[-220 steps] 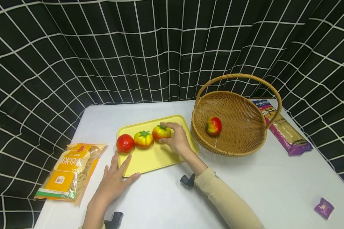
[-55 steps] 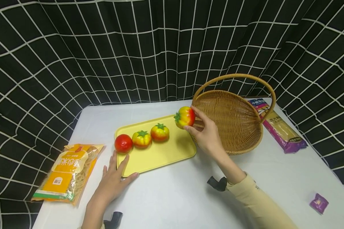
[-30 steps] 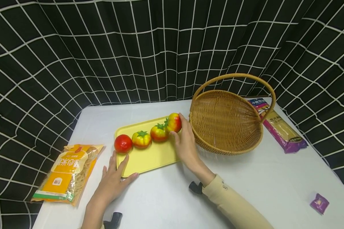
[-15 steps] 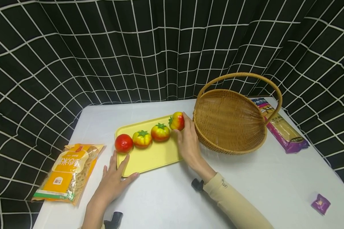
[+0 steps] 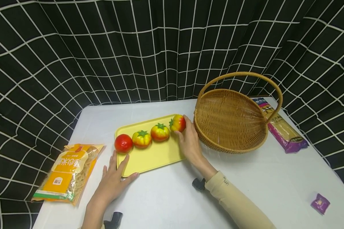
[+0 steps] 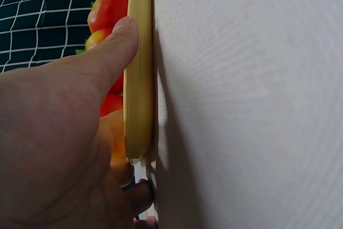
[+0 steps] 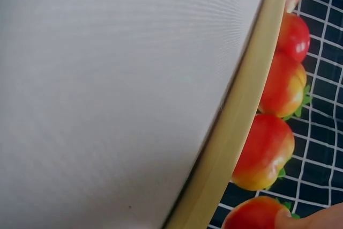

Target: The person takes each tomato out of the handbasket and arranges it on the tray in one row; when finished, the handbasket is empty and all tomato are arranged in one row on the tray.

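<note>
On the yellow tray (image 5: 149, 160) several tomatoes stand in a slanting row. At the left end is a plain red tomato (image 5: 123, 143); a yellow tomato (image 5: 141, 140) and a red-and-yellow tomato (image 5: 159, 133), both with green leaves, follow. The rightmost tomato (image 5: 177, 123) lies tilted, its leaves toward the left. My right hand (image 5: 190, 143) holds it between thumb and fingers; in the right wrist view the thumb touches this tomato (image 7: 254, 215). My left hand (image 5: 111, 179) rests with spread fingers at the tray's near left corner. Its thumb touches the tray rim (image 6: 140, 79) in the left wrist view.
A wicker basket (image 5: 230, 121) with a tall handle stands right of the tray. Behind it lies a purple-and-gold packet (image 5: 286, 132). An orange food bag (image 5: 67, 171) is at the left. A small purple wrapped piece (image 5: 320, 203) lies near right.
The tomato that lay in the basket was lifted out by my right hand and brought left onto the tray's right end, beside the others. The left hand stays at the tray corner.
</note>
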Motion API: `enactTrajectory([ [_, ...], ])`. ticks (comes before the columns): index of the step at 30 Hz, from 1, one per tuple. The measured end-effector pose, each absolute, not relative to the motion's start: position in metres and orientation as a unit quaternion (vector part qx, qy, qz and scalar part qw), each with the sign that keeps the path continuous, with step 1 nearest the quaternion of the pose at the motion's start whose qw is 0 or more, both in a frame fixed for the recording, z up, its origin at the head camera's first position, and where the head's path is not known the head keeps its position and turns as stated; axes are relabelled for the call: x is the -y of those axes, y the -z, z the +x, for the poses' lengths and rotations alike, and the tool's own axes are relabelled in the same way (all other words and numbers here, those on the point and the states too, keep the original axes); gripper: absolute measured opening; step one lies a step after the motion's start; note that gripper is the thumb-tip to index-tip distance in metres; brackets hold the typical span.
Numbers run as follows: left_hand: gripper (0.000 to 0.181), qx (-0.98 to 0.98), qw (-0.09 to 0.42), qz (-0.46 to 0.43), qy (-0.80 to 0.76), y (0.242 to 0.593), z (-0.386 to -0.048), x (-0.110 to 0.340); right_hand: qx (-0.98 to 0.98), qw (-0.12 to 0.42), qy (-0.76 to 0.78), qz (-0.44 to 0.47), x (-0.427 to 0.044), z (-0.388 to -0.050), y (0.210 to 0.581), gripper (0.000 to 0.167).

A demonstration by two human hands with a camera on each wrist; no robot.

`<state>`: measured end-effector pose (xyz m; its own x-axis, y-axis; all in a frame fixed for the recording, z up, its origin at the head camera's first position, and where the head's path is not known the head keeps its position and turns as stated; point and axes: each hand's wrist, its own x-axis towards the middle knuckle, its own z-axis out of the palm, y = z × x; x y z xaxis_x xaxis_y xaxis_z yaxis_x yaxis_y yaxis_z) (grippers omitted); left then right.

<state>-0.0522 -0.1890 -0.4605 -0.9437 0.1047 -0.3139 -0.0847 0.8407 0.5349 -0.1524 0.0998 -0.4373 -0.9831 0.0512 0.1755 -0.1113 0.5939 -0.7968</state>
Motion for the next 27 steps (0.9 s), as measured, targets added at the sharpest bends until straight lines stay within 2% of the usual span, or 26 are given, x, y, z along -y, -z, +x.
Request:
enactTrajectory([
  [11,0.095,-0.945,0.162,0.009,-0.283,0.4616,-0.0518,0.1899,0.884,0.041,-0.466,-0.013,-0.1001,-0.1558,0.4434,0.073],
  [27,0.094,-0.944,0.166,0.007,-0.285,0.4615,-0.0516,0.1896,0.903,0.032,-0.428,0.012,-0.1034,-0.1574,0.4465,0.074],
])
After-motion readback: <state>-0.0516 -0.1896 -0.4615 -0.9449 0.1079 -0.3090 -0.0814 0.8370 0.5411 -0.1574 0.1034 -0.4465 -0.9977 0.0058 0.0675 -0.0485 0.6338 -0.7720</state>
